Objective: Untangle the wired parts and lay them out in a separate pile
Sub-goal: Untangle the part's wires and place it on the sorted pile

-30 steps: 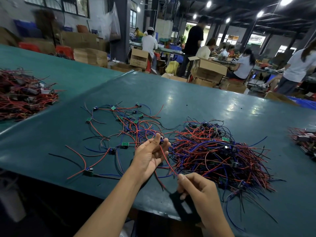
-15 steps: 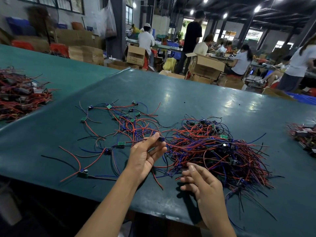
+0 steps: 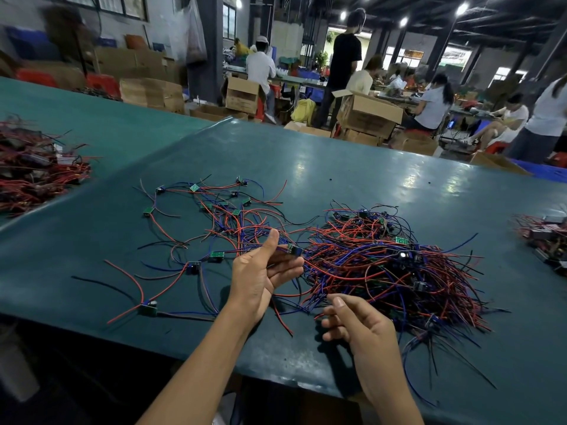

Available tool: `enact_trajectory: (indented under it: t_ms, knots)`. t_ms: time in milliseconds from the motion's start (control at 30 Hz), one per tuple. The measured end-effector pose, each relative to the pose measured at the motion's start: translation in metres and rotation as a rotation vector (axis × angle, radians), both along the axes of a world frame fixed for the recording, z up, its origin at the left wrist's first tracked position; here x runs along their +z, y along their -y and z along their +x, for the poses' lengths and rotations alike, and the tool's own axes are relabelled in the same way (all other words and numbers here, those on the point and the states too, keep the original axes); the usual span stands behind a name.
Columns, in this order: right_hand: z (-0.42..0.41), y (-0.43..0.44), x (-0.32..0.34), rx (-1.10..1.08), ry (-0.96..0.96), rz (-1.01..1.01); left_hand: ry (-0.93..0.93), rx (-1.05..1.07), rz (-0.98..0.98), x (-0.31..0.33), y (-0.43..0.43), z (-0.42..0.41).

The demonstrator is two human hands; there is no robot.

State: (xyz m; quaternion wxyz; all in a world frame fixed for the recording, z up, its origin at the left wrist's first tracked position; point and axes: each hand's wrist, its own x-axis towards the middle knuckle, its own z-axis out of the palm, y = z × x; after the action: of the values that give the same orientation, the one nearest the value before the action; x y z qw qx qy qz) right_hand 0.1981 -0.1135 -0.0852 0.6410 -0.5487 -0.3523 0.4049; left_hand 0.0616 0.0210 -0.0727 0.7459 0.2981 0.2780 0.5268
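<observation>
I see the green table (image 3: 337,167) carrying the tangled heap (image 3: 383,265) of red, blue and black wires. Left of the heap, the separated pile (image 3: 214,216) lies spread out. The left hand (image 3: 260,274), at the heap's left edge, pinches 1 wired part (image 3: 295,250). The right hand (image 3: 359,326), apart from it just in front of the heap, is loosely curled and empty.

table cover (image 3: 368,167) — smooth teal sheet, glossy, lamp glare beyond the tangled pile (image 3: 383,265); pile's wires (image 3: 337,273) plastic-sheathed, faint sheen; cardboard boxes (image 3: 368,115) behind the pile — matt brown.
</observation>
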Motion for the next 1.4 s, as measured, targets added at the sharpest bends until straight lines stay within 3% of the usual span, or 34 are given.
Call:
enact_trajectory:
  t_ms: [867, 1067, 1167, 1267, 1400]
  knots:
    - [0.001, -0.003, 0.0, -0.017, 0.006, 0.008, 0.128, -0.17, 0.069, -0.001, -0.002, 0.002]
    - [-0.019, -0.013, 0.001, -0.035, 0.372, -0.081, 0.235, -0.184, -0.08, 0.002, -0.006, -0.008]
    - [-0.037, -0.018, 0.003, -0.175, 0.575, -0.078, 0.335, -0.124, -0.137, 0.004, -0.008, -0.009]
    - [-0.053, -0.021, 0.007, -0.376, 0.764, 0.019, 0.305, -0.077, -0.128, 0.005, -0.008, -0.007]
    - [-0.052, -0.028, 0.014, -0.219, 0.907, -0.006, 0.266, -0.094, -0.077, 0.005, -0.007, -0.008]
